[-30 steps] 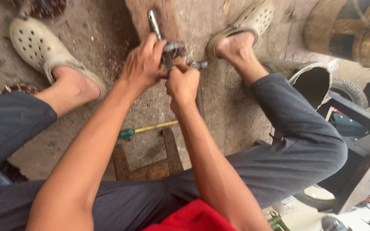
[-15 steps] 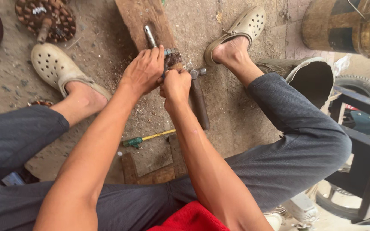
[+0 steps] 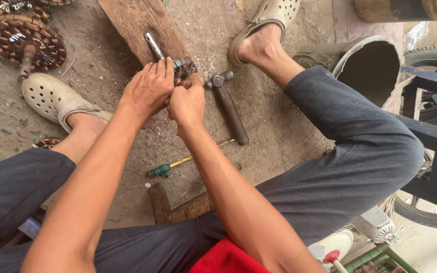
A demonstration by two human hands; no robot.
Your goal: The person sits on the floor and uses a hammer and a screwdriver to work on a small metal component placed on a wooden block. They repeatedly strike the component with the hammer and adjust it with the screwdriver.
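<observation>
Head view looks straight down between two bent knees in grey trousers, and both hands are busy at the near end of a wooden plank point(image 3: 137, 23) lying on the dusty floor. Left hand point(image 3: 147, 91) curls over a metal rod point(image 3: 154, 45) that slants up along the plank, fingers wrapped down, knuckles up. Right hand point(image 3: 187, 102) sits just beside it, touching it, clenched into a fist around something I cannot make out. Peeking out just above the two hands is a small dark bundle of wire point(image 3: 184, 67), frayed and bristly, resting on the plank's edge.

Just to the right of the hands lies a hammer point(image 3: 228, 106), head up near the plank, wooden handle pointing back toward the person. Nearer the body, a green-handled screwdriver point(image 3: 178, 164) rests flat on the floor under the forearms. Feet in pale perforated clogs point(image 3: 51, 98) are planted either side of the plank. Top left, a round motor winding point(image 3: 26, 43) with copper coils sits well apart from the work.
</observation>
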